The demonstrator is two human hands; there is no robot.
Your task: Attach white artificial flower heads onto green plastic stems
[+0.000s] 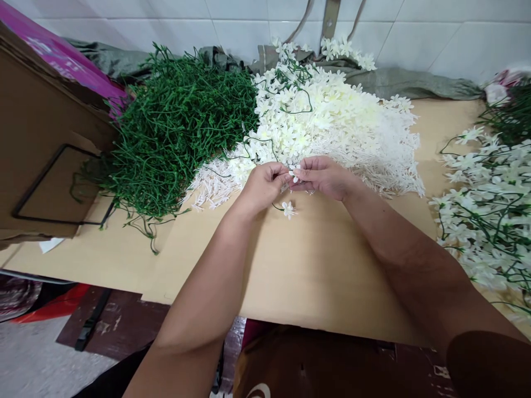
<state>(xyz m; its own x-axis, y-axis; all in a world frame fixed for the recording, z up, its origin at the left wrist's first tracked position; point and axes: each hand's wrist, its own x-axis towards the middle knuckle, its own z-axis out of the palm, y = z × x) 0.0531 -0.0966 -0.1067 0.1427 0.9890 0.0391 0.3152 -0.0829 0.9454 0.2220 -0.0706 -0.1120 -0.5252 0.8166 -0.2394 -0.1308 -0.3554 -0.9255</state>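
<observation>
My left hand [267, 185] and my right hand [327, 177] meet above the cardboard. Small white artificial petals [295, 174] show between the fingertips of my right hand, which pinches them. My left hand is closed in a pinch beside them, seemingly on a thin green stem; its fingers mostly hide it. Just below the hands is a white artificial flower [288, 209] with a short green stem running up toward my left hand. Directly behind them spreads a large heap of white flower heads [315, 110]. Green artificial stems [186, 110] are piled to the left.
On the right lie many flowers joined to stems [489, 210]. A cardboard box [41, 127] with a black wire frame [62, 221] stands at the left. Cardboard sheets [298, 276] cover the table. Grey-green cloth [431, 85] runs along the tiled wall [415, 38].
</observation>
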